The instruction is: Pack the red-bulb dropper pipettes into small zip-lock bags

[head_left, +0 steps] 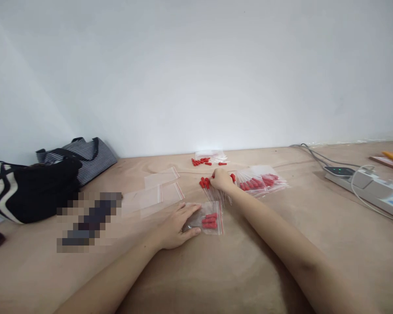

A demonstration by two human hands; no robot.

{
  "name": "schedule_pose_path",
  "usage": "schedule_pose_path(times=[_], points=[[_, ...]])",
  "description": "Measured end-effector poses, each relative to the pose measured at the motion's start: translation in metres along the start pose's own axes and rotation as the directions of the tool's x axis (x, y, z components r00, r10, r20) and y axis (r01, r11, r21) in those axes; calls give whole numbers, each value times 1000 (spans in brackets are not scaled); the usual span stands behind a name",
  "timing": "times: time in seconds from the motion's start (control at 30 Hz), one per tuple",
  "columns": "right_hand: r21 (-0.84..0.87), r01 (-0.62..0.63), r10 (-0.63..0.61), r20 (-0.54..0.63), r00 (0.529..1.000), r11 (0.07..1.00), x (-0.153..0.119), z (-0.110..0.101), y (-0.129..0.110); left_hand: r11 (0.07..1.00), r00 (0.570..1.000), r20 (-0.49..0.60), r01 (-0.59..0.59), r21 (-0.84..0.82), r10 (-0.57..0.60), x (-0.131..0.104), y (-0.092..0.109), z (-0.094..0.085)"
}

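My left hand [180,224] lies with fingers spread on a small clear zip bag [220,226], flat on the table. Inside the bag are several red rubber bulbs [209,220]. Farther out, my right hand [221,179] is closed, with its fingertips at a group of droppers with red bulbs [204,182] and thin clear tubes. A bit of red shows at the fingertips, as of a dropper's bulb; the hand hides most of it. Just right of that hand, more droppers [249,185] are fanned out beside a filled clear bag [270,179].
Loose red bulbs [201,162] lie near the wall by another clear bag [211,155]. Flat zip bags [150,198] overlap at left, near a blurred dark object [91,220] and a striped bag [93,161]. A power strip [367,187] with cables stands at right.
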State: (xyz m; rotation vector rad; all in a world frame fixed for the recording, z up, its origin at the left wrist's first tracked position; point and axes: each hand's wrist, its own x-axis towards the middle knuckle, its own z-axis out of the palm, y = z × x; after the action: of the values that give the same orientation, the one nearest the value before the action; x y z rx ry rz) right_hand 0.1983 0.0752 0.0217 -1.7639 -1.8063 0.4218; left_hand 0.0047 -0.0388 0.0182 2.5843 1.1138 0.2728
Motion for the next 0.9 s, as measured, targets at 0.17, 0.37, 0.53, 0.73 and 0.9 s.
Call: schedule_pose_path(times=[0.17, 0.37, 0.53, 0.73, 0.9], points=[[196, 22, -3, -101, 995, 980, -4, -25, 25, 1000, 1000, 4, 0, -2, 0, 0, 0, -1], [728, 34, 153, -189, 970, 685, -48, -42, 60, 1000, 1000, -1, 7, 11, -7, 0, 6, -6], [823, 14, 180, -141, 973, 568, -85, -32, 64, 1000, 1000, -14, 6, 9, -5, -1, 3, -3], [920, -126, 243, 35, 969, 370, -101, -18, 47, 999, 999, -33, 31, -24, -32, -1, 2, -2], [907, -260, 80, 247, 966, 332, -113, -12, 31, 999, 1000, -14, 9, -50, -10, 1, 7, -5]])
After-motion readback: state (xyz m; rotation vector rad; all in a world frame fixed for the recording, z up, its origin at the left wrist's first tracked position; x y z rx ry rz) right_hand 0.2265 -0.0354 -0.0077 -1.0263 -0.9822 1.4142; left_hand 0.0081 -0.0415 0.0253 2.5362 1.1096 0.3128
